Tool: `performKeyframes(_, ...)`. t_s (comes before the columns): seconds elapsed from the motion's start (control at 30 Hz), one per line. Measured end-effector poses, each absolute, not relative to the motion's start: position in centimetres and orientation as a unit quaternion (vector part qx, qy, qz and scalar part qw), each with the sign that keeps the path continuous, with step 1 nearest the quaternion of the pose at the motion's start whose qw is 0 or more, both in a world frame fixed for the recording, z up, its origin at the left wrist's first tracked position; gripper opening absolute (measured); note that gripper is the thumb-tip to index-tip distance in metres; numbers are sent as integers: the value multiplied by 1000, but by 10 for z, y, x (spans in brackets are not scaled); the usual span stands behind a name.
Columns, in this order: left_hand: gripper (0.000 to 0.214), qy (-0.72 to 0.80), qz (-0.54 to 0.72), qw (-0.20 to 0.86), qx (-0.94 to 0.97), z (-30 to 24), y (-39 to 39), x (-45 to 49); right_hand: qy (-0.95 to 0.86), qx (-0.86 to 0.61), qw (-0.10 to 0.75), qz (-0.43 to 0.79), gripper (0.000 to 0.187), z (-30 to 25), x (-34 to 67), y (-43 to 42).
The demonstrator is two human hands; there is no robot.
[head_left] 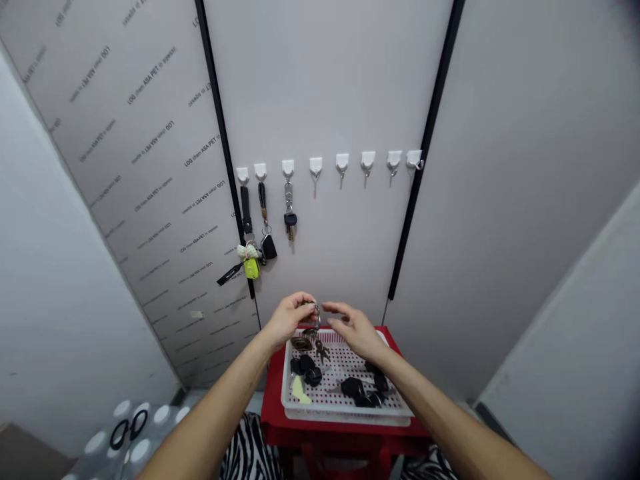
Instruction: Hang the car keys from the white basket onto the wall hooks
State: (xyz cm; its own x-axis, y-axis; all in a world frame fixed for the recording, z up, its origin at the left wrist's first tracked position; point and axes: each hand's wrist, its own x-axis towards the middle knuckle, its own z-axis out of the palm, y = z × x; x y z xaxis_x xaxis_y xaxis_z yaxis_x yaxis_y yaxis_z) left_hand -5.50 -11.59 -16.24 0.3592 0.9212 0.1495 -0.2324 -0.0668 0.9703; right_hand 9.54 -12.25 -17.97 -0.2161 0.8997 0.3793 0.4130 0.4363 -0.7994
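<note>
My left hand point(291, 319) pinches a metal key ring point(319, 319) above the far edge of a white perforated basket point(345, 413). Small metal pieces dangle from the ring, among them a figure-shaped charm point(322, 351). Just right of the ring is my right hand point(354, 328), its thumb and fingers apart and nothing seen between them. Inside the basket, black-headed keys point(307, 368) and a pale yellow piece point(300, 390) lie at the left. More black keys point(354, 388) sit at the right, partly hidden by my right forearm.
Several white hooks point(316, 164) run in a row along the wall. Key sets hang from the three leftmost, including a lime-green fob point(251, 268) and a black fob point(269, 247). A red-covered stand point(273, 410) supports the basket. Scissors point(129, 430) rest on capped bottles point(141, 450) at lower left.
</note>
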Motion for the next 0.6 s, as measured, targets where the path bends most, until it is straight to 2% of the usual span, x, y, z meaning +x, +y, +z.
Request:
performKeyframes(0.1,14,302,479,606,558,-157,-117,-58,-761,-362,390,371,24,-169,86,-125)
performKeyframes(0.2,13,285,484,606,564,-150,-117,-61,-745,-328,390,430,20,-162,75,-124)
performKeyframes(0.3,12,279,472,600,583,-142,-119,-64,-721,-347,398,449,14,-159,70,-119)
performKeyframes(0.43,9,312,479,535,622,-129,-123,-73,-692,-367,402,474,12,-147,75,-113)
performKeyframes(0.6,5,356,478,449,665,-112,-112,-85,-667,-391,426,471,13,-98,82,-105)
